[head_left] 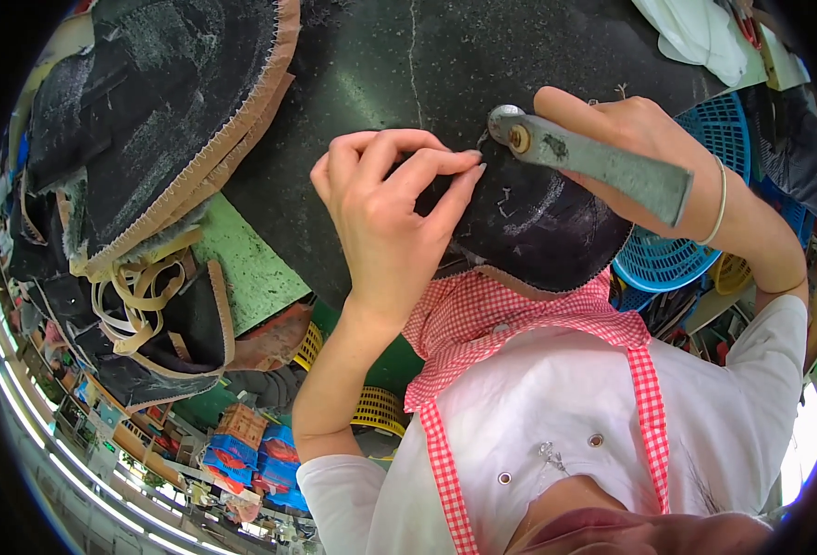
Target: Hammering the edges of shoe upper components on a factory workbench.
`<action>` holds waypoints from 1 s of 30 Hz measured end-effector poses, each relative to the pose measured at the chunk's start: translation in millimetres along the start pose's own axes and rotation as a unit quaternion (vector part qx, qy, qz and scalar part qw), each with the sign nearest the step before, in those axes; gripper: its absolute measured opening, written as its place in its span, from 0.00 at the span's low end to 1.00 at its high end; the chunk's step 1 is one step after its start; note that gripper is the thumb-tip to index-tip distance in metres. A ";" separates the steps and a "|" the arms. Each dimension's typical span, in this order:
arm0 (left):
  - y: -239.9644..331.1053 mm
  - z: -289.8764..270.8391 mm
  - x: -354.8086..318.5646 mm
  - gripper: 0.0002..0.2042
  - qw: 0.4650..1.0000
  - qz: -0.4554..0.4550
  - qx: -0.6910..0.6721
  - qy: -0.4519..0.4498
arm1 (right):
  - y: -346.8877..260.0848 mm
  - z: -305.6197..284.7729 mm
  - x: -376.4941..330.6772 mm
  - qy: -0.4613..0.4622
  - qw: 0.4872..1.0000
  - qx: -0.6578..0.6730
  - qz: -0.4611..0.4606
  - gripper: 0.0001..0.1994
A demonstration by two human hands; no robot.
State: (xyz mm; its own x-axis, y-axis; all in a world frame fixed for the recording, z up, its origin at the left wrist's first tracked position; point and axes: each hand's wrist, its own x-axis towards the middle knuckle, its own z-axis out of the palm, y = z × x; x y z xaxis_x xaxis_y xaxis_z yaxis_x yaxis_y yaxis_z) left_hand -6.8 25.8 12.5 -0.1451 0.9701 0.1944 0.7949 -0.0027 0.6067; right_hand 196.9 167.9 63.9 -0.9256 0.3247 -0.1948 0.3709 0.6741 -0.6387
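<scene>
My right hand (644, 139) is closed round a hammer (602, 166) with a grey metal head; the handle is mostly hidden under the head. The hammer's round end lies just right of my left fingertips. My left hand (390, 190) pinches thumb and forefinger together, and whatever is between them is too small to make out. Beneath both hands a black piece with a stitched tan edge (552, 236) rests at the near edge of the dark work slab (362, 83), against my red checked apron (519, 319).
Large black pieces with tan stitched edges (168, 102) are stacked at the left. Below them hang loops of beige strip (145, 291) by a green board (246, 254). A blue plastic basket (663, 264) stands at right; a white plastic bag (695, 37) lies far right.
</scene>
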 end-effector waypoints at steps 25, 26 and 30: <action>5.8 7.7 -11.7 0.12 0.997 -0.018 0.065 0.040 | -2.1 9.6 -7.4 0.031 0.996 0.076 0.029 0.12; 4.9 9.4 -12.0 0.12 0.999 -0.033 0.015 0.028 | -1.4 10.7 -7.5 0.031 0.996 0.076 0.030 0.12; 5.3 9.6 -9.1 0.09 0.998 -0.040 -0.035 0.030 | 2.4 14.8 -9.8 0.037 0.994 0.099 0.022 0.11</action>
State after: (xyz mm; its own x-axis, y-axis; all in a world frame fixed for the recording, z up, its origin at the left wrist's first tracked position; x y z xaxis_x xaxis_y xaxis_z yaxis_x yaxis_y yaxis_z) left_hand 4.4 19.3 6.5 -0.2427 0.9516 0.1886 0.7374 0.0546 0.6733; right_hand 205.7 156.5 53.3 -0.8981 0.4037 -0.1746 0.3812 0.5166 -0.7667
